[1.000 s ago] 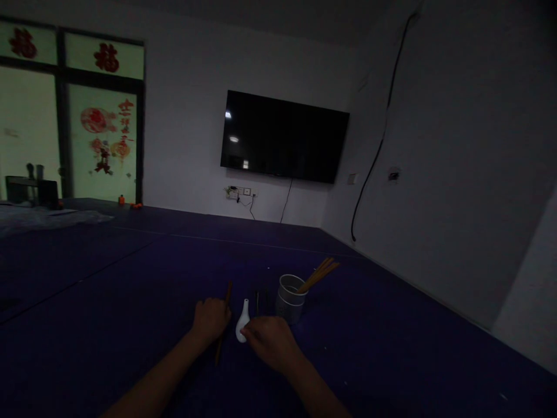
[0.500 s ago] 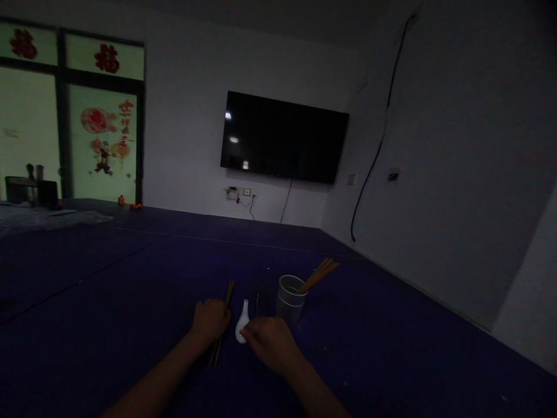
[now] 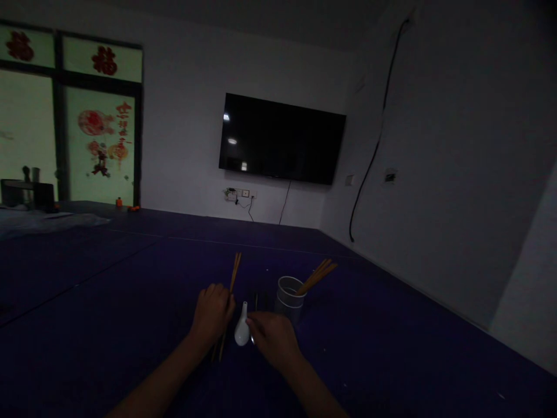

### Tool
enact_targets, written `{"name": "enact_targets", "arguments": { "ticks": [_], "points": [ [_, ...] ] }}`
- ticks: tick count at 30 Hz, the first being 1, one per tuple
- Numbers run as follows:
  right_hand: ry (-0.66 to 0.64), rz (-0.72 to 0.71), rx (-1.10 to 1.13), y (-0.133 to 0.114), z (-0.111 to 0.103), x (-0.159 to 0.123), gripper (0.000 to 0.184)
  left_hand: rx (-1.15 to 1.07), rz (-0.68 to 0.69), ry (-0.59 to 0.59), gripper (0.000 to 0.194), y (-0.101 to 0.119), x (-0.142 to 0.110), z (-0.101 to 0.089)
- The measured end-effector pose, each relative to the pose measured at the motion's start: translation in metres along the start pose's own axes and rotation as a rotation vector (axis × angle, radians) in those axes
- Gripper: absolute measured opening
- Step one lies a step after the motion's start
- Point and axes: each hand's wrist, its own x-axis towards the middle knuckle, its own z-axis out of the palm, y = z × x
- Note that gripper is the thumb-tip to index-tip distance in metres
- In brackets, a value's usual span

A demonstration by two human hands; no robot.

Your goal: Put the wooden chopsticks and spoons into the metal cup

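My left hand [image 3: 213, 313] is closed round a pair of wooden chopsticks [image 3: 235, 271]. Their upper ends rise past my knuckles and their lower ends show below the hand. Just right of it a white soup spoon [image 3: 241, 332] lies on the dark blue surface, handle pointing away. My right hand [image 3: 273, 339] is beside it, thumb and fingers together at the spoon's right edge; what they grip, if anything, is hidden. A thin dark handle [image 3: 256, 299] shows beyond the right fingers. Behind that hand stands a grey metal cup [image 3: 289, 301] with several wooden chopsticks [image 3: 317, 277] leaning out rightward.
The broad blue surface [image 3: 152, 290] reaches to the walls. At far left lie plastic sheeting [image 3: 52, 222] and a dark holder [image 3: 28, 194], with small orange things [image 3: 133, 208] near the door. A television [image 3: 282, 139] hangs on the wall; a black cable [image 3: 369, 165] runs down at right.
The chopsticks in my left hand have moved up and away, showing more length beyond the knuckles. My right fingertips have shifted slightly up along the white spoon's side. The cup stays put.
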Motion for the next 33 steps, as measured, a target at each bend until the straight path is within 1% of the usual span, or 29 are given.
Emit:
{"name": "enact_targets", "arguments": {
  "ticks": [3, 5, 8, 10, 12, 15, 19, 22, 27, 30, 33],
  "points": [
    [0.144, 0.026, 0.144, -0.001, -0.003, -0.001, 0.034, -0.033, 0.195, 0.236, 0.029, 0.009, -0.002, -0.004],
    [0.216, 0.024, 0.202, -0.002, -0.004, -0.003, 0.038, -0.062, 0.334, 0.344, 0.028, 0.015, -0.006, -0.007],
    [0.293, -0.005, 0.256, -0.003, -0.006, -0.007, 0.040, -0.106, 0.488, 0.445, 0.025, 0.022, -0.010, -0.008],
    [0.339, -0.034, 0.293, -0.004, -0.007, -0.008, 0.039, -0.128, 0.538, 0.475, 0.024, 0.025, -0.012, -0.008],
    [0.373, -0.050, 0.342, -0.006, -0.008, -0.009, 0.037, -0.148, 0.561, 0.481, 0.024, 0.026, -0.013, -0.007],
    [0.385, -0.038, 0.426, -0.009, -0.007, -0.008, 0.036, -0.172, 0.554, 0.468, 0.023, 0.026, -0.013, -0.005],
    [0.396, 0.053, 0.499, -0.010, -0.002, -0.006, 0.042, -0.186, 0.525, 0.415, 0.019, 0.025, -0.014, -0.006],
    [0.414, 0.095, 0.603, -0.008, 0.001, -0.005, 0.044, -0.209, 0.527, 0.367, 0.018, 0.024, -0.015, -0.009],
    [0.491, 0.192, 0.784, -0.001, 0.004, -0.003, 0.046, -0.257, 0.517, 0.299, 0.018, 0.025, -0.016, -0.009],
    [0.509, 0.234, 0.825, 0.002, 0.006, -0.002, 0.047, -0.268, 0.505, 0.271, 0.019, 0.026, -0.015, -0.006],
    [0.512, 0.240, 0.830, 0.001, 0.006, -0.001, 0.047, -0.268, 0.527, 0.246, 0.019, 0.025, -0.015, -0.002]
  ]
}}
